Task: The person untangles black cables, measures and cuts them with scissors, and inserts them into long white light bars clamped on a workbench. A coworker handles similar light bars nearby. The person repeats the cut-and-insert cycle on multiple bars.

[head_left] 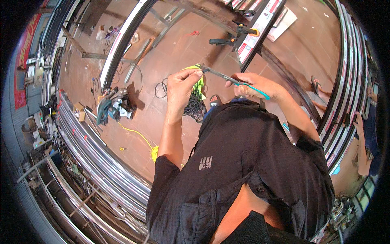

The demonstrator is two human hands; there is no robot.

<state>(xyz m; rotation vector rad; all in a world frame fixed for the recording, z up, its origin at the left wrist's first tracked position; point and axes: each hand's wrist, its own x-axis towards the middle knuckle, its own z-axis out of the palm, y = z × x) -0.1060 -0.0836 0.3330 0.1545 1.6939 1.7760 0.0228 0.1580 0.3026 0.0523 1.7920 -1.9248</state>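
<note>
My right hand [260, 86] is closed round the teal handle of a long, narrow dark tool [222, 75]; its exact kind does not show clearly. The tool points left, its far end reaching my left hand [183, 84]. Thumb and forefinger of that hand are pinched at the tip, and whatever lies between them is too small to make out. Bright yellow-green cloth [199, 87] shows just behind my left fingers; I cannot tell whether they touch it. Both hands are raised in front of my black shirt, above the tiled floor.
Black cable [196, 109] lies coiled beneath my hands. A teal power saw [106, 106] and a yellow cord [136, 131] are on the floor at left. Metal tubes [101, 152] are stacked lower left. A clamp [241, 34] grips a profile ahead. Another person's arm [360, 142] is at right.
</note>
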